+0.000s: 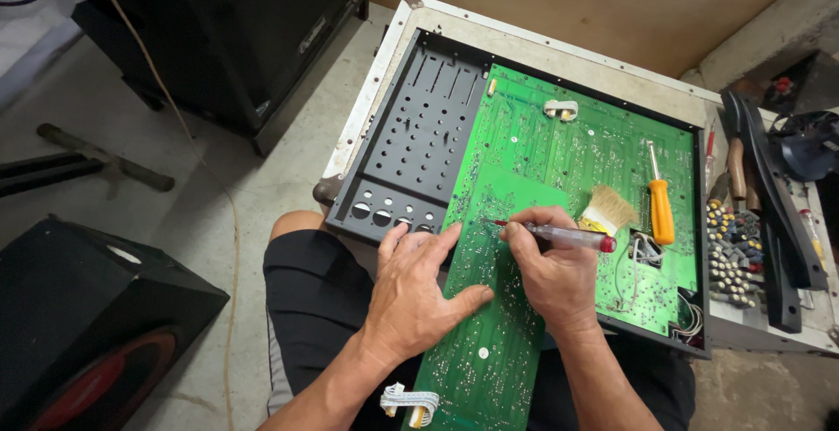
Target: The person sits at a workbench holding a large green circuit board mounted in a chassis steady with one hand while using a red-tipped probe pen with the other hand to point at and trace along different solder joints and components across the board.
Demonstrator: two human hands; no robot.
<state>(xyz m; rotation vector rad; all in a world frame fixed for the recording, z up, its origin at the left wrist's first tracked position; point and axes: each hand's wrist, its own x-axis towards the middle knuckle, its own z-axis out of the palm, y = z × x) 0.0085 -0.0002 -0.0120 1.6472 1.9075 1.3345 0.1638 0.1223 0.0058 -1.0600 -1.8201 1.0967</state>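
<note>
1. We look down from a head camera at an opened electronic unit, its metal chassis (411,125) lying flat with the cover off and the inside exposed.
2. 2 green circuit boards show solder side up: a large board (594,151) seated in the chassis, and a long narrow board (489,344) lifted free, resting across the person's lap and overlapping the chassis edge.
3. The left hand (418,287) lies flat and spread on the narrow board, pressing it steady; it grips nothing.
4. The right hand (551,269) pinches a clear-handled tester screwdriver (559,236) like a pen, its tip touching the narrow board near the upper end.
5. Just beside the right hand, on the large board, lie a small bristle brush (605,211) and an orange-handled screwdriver (660,199).
6. A white ribbon connector (411,401) hangs loose at the narrow board's lower end, unplugged.
7. As we judge it, opening and freeing the board are done; probing is under way, and refitting the board, cable and cover remains.
8. A row of coloured knobs (732,252) lines the unit's right side, and dark speaker cabinets (87,317) stand on the concrete floor.
</note>
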